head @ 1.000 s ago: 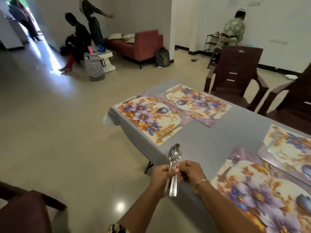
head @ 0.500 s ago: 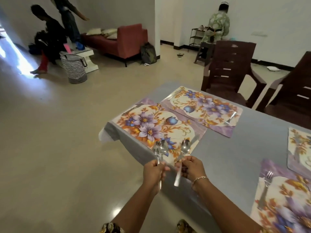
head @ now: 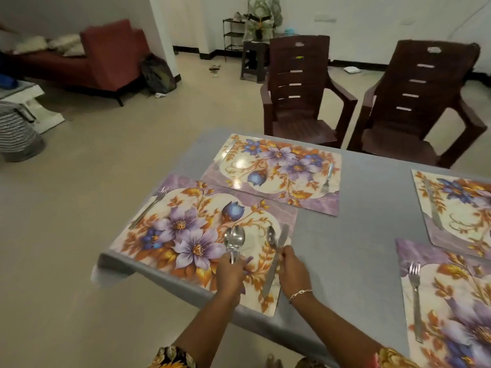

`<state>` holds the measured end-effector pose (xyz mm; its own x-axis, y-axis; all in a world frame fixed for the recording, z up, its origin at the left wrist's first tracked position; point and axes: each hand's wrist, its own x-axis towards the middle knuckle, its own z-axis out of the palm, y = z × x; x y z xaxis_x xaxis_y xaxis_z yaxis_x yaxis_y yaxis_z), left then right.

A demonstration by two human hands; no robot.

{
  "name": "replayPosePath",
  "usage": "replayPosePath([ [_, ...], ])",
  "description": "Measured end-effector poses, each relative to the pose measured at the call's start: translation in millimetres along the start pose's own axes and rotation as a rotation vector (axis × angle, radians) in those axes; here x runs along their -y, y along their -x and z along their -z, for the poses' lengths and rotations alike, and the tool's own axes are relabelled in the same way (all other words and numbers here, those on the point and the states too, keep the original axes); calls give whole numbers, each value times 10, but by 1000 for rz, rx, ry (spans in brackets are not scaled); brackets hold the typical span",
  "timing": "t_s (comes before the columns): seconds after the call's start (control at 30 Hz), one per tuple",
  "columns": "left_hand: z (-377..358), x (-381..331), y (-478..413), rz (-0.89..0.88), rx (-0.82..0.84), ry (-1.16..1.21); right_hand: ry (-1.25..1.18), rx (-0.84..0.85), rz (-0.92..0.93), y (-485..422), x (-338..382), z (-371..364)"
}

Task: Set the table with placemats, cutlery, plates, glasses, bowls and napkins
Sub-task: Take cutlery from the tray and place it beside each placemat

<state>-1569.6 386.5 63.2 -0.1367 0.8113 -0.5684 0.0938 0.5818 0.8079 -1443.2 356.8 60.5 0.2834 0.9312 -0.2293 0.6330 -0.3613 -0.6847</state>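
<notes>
The left hand (head: 229, 272) gripped the remaining spoons (head: 235, 239), bowls up, while the right hand (head: 293, 269) pinched a single spoon (head: 271, 237). A second earlier both hands had held one bundle off the bench (head: 345, 248) edge. Now they were parted over the near left placemat (head: 159, 235), with the single spoon just left of the knife (head: 270, 277), probably about to be laid there.

Grey-clothed table (head: 353, 235); four floral placemats (head: 273, 171) directly on it, in two pairs.
</notes>
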Motion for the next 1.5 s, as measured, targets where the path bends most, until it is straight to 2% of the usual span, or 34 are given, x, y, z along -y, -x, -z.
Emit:
replayPosePath([
  [0.1,10,-47,-105,50,29,-35,132,16,68,-46,4,-180],
  [0.23,49,-57,-219,45,59,-68,36,-75,-37,-38,173,-327],
  [0.37,69,-93,-339,-33,87,-127,-55,-105,-83,-69,304,-282],
  [0.47,72,-88,-413,-64,137,-225,-1,-202,-132,-94,300,-250],
  [0.57,45,-86,-449,-73,189,-327,63,-143,-206,-155,352,-290],
  [0.73,71,-18,-455,-59,292,-317,66,-149,-209,-236,442,-476],
  [0.83,117,12,-474,-46,337,-322,-38,-287,-215,-222,458,-509],
  [0.9,130,7,-512,-47,351,-308,-87,-443,-324,-208,429,-456],
  [0.97,137,-2,-547,-31,371,-299,-57,-505,-427,-207,387,-402],
  [1.13,142,-2,-587,-18,405,-297,108,-309,-503,-207,402,-432],
  [1.5,158,-72,-590,38,459,-295,169,-328,-460,-270,393,-429],
])
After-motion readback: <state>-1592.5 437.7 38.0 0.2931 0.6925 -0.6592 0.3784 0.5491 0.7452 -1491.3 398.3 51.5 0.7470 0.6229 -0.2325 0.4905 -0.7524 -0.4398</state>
